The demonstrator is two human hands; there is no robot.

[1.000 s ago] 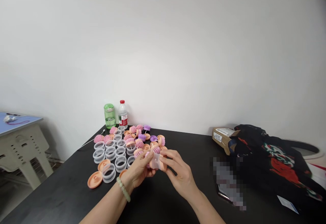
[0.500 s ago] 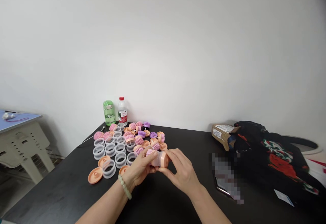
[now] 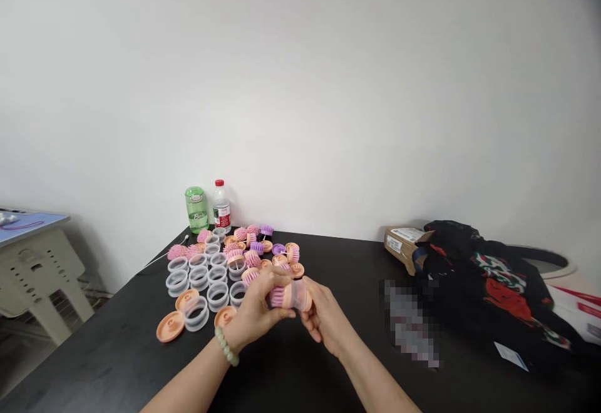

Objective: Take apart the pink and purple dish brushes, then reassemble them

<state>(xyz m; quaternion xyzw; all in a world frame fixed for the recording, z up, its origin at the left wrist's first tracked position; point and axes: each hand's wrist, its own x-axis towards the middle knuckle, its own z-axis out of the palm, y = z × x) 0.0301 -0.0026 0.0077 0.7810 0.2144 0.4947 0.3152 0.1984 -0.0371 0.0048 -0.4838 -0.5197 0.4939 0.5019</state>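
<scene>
My left hand (image 3: pixel 256 313) and my right hand (image 3: pixel 323 319) both grip a small round brush (image 3: pixel 292 296) with pink bristles at its left end, a clear body and a peach end. Its middle is partly hidden by my fingers. A jade-green beaded bracelet (image 3: pixel 226 346) circles my left wrist. Just left of my left hand stand clear plastic rings (image 3: pixel 217 296) and peach round lids (image 3: pixel 169 326). Beyond my hands lie several pink bristle heads (image 3: pixel 252 259) and purple bristle heads (image 3: pixel 256 248).
All this lies on a black table (image 3: pixel 117 344). A green bottle (image 3: pixel 196 210) and a water bottle (image 3: pixel 221 208) stand at the back. To the right are a cardboard parcel (image 3: pixel 401 244), a black patterned bag (image 3: pixel 498 288) and a pixelated flat object (image 3: pixel 408 322).
The brush has turned in my hands, and its pink bristles now show at the left end. My hands have drawn closer together. The whole scene has shifted slightly left in the view.
</scene>
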